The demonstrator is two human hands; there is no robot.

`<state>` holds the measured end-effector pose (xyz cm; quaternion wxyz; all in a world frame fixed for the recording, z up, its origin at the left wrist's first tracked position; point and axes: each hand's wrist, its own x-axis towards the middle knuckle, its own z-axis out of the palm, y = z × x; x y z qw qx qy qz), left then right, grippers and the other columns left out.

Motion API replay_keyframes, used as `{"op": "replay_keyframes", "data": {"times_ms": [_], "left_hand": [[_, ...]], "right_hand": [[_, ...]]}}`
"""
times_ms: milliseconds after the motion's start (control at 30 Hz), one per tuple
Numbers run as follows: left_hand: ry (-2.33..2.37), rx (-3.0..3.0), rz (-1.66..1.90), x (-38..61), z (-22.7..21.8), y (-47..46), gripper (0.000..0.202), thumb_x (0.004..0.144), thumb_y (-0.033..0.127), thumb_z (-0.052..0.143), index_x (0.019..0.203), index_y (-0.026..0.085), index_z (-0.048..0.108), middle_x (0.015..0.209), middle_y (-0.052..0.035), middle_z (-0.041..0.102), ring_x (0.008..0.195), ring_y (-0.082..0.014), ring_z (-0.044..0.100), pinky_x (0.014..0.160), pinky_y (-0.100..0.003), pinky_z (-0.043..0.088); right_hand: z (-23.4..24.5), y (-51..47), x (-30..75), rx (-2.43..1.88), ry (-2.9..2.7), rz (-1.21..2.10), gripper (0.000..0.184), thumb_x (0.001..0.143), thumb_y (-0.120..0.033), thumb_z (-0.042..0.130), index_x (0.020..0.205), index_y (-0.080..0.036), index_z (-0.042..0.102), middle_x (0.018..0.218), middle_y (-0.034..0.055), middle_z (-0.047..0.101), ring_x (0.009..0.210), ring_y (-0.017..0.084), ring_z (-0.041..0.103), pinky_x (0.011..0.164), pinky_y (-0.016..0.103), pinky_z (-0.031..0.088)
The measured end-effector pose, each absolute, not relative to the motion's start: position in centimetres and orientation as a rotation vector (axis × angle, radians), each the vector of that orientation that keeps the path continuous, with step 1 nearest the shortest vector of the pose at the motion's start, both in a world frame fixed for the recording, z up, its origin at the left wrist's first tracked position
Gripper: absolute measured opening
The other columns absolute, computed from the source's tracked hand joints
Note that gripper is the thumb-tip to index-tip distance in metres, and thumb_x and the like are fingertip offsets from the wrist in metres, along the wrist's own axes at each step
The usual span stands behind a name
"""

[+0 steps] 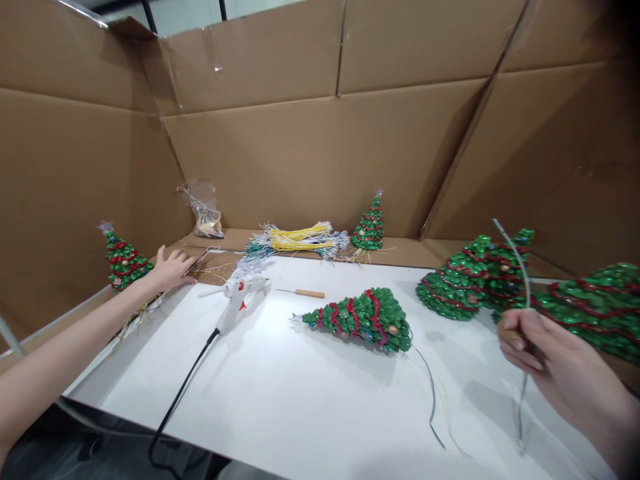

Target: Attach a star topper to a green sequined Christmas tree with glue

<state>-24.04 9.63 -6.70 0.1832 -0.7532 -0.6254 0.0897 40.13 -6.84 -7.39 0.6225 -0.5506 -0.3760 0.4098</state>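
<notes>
My right hand is closed around a thin grey wire, whose upper end sticks up above the fingers and whose lower end hangs below. My left hand is stretched to the far left with fingers spread, over the table's back edge, close to a thin dark item that I cannot make out. A green Christmas tree decoration with red garland and a silver star lies on its side mid-table. A thin dark wire trails from its base. The white glue gun rests near my left forearm.
A wooden-handled awl lies behind the tree. Yellow and green wire bundles sit at the back, beside an upright small tree. Other trees stand at left and right. A plastic bag leans against the cardboard wall.
</notes>
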Motion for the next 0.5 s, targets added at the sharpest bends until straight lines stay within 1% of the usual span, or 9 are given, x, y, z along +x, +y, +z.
{"op": "replay_keyframes", "data": {"times_ms": [167, 267, 400, 500], "left_hand": [[-1.787, -2.106, 0.275, -23.5, -6.6, 9.6, 0.063, 0.079, 0.042, 0.061, 0.137, 0.024, 0.043, 0.13, -0.0155, 0.054, 0.13, -0.0358, 0.033, 0.103, -0.067, -0.003], [-1.826, -2.106, 0.298, -23.3, -6.4, 9.8, 0.062, 0.08, 0.041, 0.059, 0.138, 0.025, 0.041, 0.132, -0.0146, 0.053, 0.131, -0.035, 0.032, 0.102, -0.069, -0.002], [-1.953, -2.153, 0.349, -22.9, -5.3, 11.0, 0.067, 0.077, 0.041, 0.061, 0.139, 0.032, 0.038, 0.134, -0.0114, 0.052, 0.13, -0.0381, 0.033, 0.099, -0.071, -0.001], [-1.975, -2.165, 0.37, -22.8, -4.2, 12.6, 0.069, 0.072, 0.041, 0.064, 0.137, 0.03, 0.042, 0.133, -0.0132, 0.054, 0.127, -0.0407, 0.036, 0.098, -0.072, -0.001]], "right_hand": [[-7.4, -6.7, 40.1, -1.273, -0.886, 0.929, 0.044, 0.064, -0.059, 0.07, 0.066, -0.018, 0.054, 0.054, -0.0034, 0.035, 0.041, 0.004, 0.025, 0.034, 0.014, 0.024], [-7.4, -6.7, 40.1, -1.281, -0.927, 0.905, 0.041, 0.065, -0.06, 0.069, 0.065, -0.021, 0.055, 0.055, -0.0022, 0.035, 0.042, 0.006, 0.025, 0.034, 0.018, 0.023], [-7.1, -6.9, 39.9, -1.307, -1.0, 0.879, 0.038, 0.067, -0.061, 0.065, 0.064, -0.025, 0.056, 0.056, -0.0014, 0.034, 0.042, 0.009, 0.023, 0.036, 0.025, 0.021], [-6.9, -7.1, 39.6, -1.324, -1.017, 0.853, 0.037, 0.07, -0.062, 0.061, 0.064, -0.026, 0.055, 0.056, -0.0008, 0.033, 0.042, 0.01, 0.023, 0.038, 0.027, 0.019]]}}
